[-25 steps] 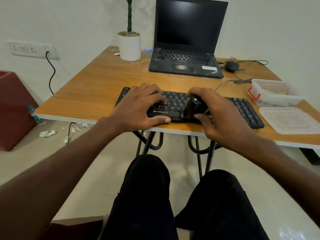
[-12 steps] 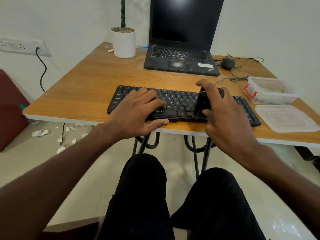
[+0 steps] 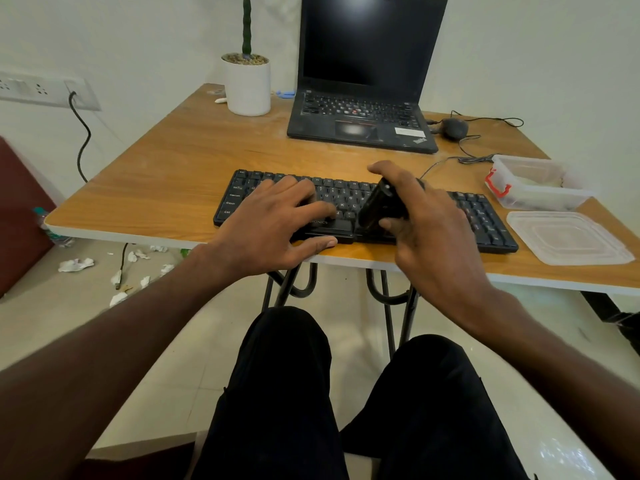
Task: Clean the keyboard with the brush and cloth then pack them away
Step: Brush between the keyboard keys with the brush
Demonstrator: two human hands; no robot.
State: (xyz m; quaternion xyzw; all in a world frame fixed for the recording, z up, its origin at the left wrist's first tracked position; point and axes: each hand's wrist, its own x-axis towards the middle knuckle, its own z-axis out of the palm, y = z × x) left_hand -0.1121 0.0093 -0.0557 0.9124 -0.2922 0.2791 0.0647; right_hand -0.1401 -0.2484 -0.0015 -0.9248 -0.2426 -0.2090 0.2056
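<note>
- The flat black plastic keyboard (image 3: 363,209) sat in the middle of the frame, right along the near edge of the wooden table with the white rim (image 3: 156,174).
- The left hand (image 3: 277,226) lay flat over the keyboard's left half, fingers straight, thumb hooked over the front edge. Looked to me like it was pinning the board so it wouldn't slide.
- The right hand (image 3: 426,230) was wrapped round a chunky black brush (image 3: 379,207), tilted with its lower end down on the keys near centre. Bristles weren't really visible, too dark.
- Compared with half a second before, the brush had slid a touch left and leaned over more, so I'd guess a sweeping stroke was under way. The left hand hadn't budged.
- At the right edge of the frame sat a clear plastic box with a red clip (image 3: 533,185) and its loose clear lid (image 3: 568,237) just below it, probably waiting for the pack-away bit.
- Couldn't pick out the cloth for sure.
</note>
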